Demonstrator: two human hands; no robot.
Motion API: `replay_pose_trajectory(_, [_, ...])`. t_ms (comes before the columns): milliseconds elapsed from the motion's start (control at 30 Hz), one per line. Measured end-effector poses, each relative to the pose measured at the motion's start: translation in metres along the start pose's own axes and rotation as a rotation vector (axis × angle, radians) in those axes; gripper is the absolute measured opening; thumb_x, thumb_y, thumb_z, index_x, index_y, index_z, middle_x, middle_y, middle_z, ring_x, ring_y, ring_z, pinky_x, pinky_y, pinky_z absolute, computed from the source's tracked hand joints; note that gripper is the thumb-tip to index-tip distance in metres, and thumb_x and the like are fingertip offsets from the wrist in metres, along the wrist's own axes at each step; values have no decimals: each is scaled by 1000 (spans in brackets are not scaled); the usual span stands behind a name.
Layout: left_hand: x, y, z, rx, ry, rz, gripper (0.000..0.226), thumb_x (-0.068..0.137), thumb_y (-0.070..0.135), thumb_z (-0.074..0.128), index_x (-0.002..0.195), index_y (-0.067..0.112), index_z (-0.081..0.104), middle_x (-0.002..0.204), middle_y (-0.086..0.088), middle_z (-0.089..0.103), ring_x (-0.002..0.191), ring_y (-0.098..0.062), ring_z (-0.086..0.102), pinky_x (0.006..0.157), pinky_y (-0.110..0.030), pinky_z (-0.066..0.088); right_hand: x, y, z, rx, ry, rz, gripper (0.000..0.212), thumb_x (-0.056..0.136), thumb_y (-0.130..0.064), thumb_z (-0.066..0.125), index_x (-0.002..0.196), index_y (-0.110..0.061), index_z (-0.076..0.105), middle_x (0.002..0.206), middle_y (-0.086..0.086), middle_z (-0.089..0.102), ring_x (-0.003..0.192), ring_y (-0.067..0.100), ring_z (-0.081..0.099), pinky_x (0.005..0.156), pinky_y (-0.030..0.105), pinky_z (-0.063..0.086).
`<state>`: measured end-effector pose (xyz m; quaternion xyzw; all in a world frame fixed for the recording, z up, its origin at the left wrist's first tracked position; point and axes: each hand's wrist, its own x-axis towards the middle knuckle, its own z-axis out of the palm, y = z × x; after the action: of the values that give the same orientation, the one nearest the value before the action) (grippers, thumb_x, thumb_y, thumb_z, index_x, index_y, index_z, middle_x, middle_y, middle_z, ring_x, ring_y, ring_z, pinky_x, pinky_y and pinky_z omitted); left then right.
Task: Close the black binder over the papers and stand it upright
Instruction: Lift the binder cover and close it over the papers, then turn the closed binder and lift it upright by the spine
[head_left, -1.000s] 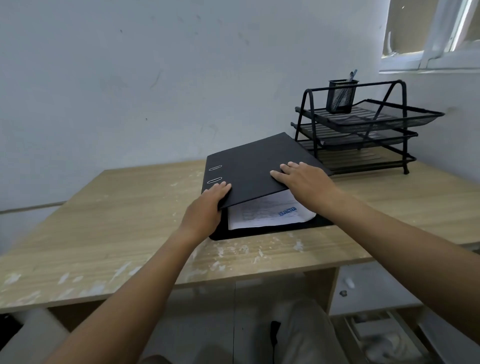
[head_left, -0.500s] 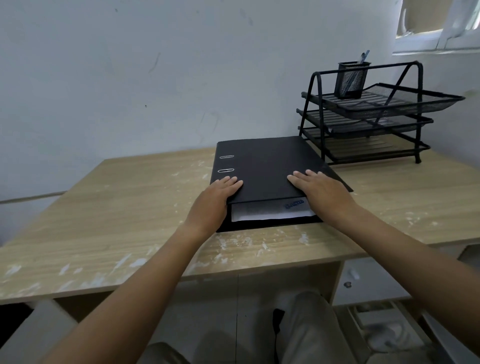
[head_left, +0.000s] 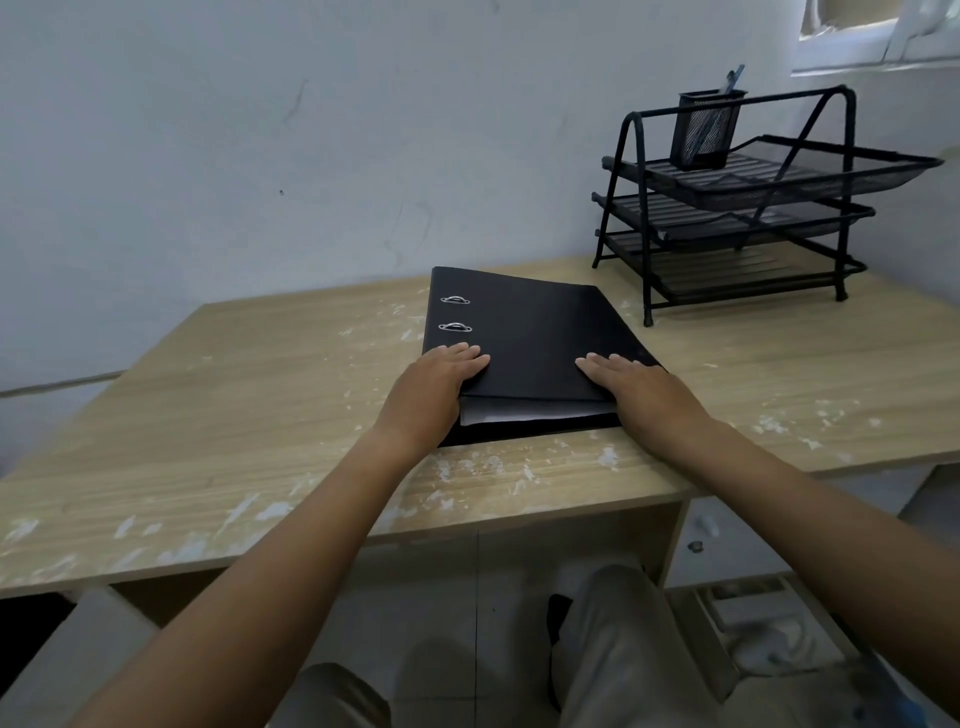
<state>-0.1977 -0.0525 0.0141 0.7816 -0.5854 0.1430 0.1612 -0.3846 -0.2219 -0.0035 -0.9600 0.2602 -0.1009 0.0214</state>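
Note:
The black binder (head_left: 530, 332) lies flat on the wooden desk (head_left: 249, 395), its cover down over the papers (head_left: 524, 413), which show as a thin pale strip at the near edge. Two metal ring tips poke through the cover near the spine on the left. My left hand (head_left: 434, 387) rests palm down on the cover's near left corner, fingers together and flat. On the near right corner my right hand (head_left: 641, 395) presses flat the same way. Neither hand wraps around the binder.
A black three-tier wire tray rack (head_left: 737, 208) stands at the back right of the desk, with a mesh pen cup (head_left: 706, 130) on its top tier. A white wall runs close behind the desk. My knees show below the desk's front edge.
The binder's cover has come down from half raised to nearly flat over the papers. Both hands followed it down and now lie flat on top.

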Motion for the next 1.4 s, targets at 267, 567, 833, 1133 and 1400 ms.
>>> replay_pose_trajectory(267, [-2,5,-3,54,-2,11,62,88,-13,39,143,15,40,152,-1,38,142,-16,29,114,-22,14,-3,0,-2,42,-110,-3,70,97,-5,47,156,-22,14,164,-3,13,150,21,18,119,37,21])
replay_pose_trajectory(567, [-2,3,-12,-22,-135,12,57,91,18,54,145,12,36,154,-4,33,144,-17,24,115,-23,8,-4,-2,-21,50,-252,-32,79,93,-55,47,156,-22,12,165,-3,10,151,19,15,121,41,20])
replay_pose_trajectory(833, [5,3,-18,-279,-196,-143,67,91,53,46,142,10,41,153,-2,36,143,-16,24,109,-18,12,-2,-10,-21,260,-209,34,83,87,-73,31,153,-24,26,163,-2,20,150,18,17,121,42,19])
replay_pose_trajectory(1133, [35,-17,-13,-562,-223,-423,43,92,27,57,129,8,43,129,-9,44,120,-24,49,103,-33,39,25,-10,-5,375,-226,113,69,97,-60,27,156,-23,20,165,3,9,152,23,2,122,47,5])
replay_pose_trajectory(1400, [64,-37,2,-640,-195,-432,58,89,33,61,139,11,38,131,1,35,123,-16,43,95,-25,36,50,-9,8,399,-200,147,66,98,-58,27,156,-27,17,165,3,5,152,23,-4,121,48,-5])
